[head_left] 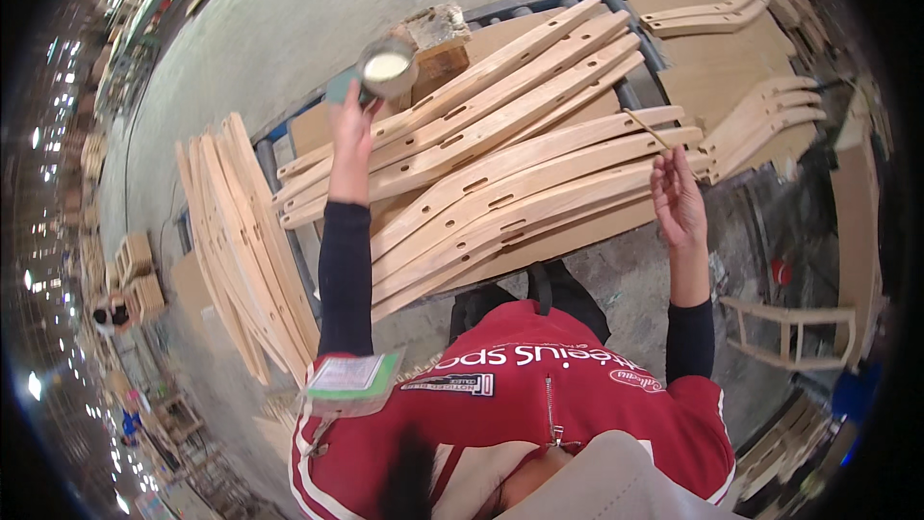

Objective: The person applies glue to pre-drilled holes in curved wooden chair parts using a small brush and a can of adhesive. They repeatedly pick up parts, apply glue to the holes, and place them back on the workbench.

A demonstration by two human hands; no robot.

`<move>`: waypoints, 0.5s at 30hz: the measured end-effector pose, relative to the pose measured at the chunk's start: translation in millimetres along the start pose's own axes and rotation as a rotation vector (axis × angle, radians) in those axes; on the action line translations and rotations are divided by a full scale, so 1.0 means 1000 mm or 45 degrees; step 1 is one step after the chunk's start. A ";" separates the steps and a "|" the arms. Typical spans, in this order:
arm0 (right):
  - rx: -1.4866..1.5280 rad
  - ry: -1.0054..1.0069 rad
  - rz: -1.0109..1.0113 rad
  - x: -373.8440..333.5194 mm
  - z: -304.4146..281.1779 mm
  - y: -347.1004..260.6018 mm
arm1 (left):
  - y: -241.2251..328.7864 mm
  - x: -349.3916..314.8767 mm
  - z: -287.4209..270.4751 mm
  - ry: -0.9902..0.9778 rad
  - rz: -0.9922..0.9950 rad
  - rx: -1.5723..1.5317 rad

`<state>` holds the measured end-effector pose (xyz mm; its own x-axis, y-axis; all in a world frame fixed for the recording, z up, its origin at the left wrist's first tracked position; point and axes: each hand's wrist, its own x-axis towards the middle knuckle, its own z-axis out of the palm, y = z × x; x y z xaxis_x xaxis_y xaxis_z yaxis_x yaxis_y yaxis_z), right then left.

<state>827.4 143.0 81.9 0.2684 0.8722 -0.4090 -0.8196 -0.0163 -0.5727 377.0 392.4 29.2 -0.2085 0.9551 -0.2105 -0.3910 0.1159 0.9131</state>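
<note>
My left hand [353,127] is closed on a round metal cup [389,89] of creamy white stuff, held over the far left end of the wooden parts. A grey-green flat piece [342,85] shows beside its fingers; whether it belongs to the cup I cannot tell. A thin brown stick [647,128] is pinched in my right hand [680,200], its tip over the right ends of the nearer parts. Below lie long curved wooden pieces with oval slots: a farther group [481,101] and a nearer group [520,188].
The pieces rest on cardboard [688,67] over a roller conveyor [640,87]. Another stack of curved pieces [241,241] stands at the left. Shorter curved pieces lie at the far right [707,17] and right [765,125]. A stained block [438,34] sits behind the cup. A wooden frame [794,332] is at the lower right.
</note>
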 end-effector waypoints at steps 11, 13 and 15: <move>0.026 0.137 0.250 0.062 -0.053 -0.050 | -0.051 0.089 0.114 0.553 0.437 1.065; 0.035 0.150 0.246 0.066 -0.056 -0.052 | -0.059 0.105 0.106 0.587 0.532 1.330; 0.065 0.132 0.249 0.069 -0.061 -0.053 | -0.058 0.116 0.101 0.542 0.571 1.411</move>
<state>920.4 174.4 40.3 0.1504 0.8000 -0.5808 -0.8848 -0.1532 -0.4400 465.9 523.8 -12.6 -0.4786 0.8307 0.2844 0.7027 0.1681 0.6914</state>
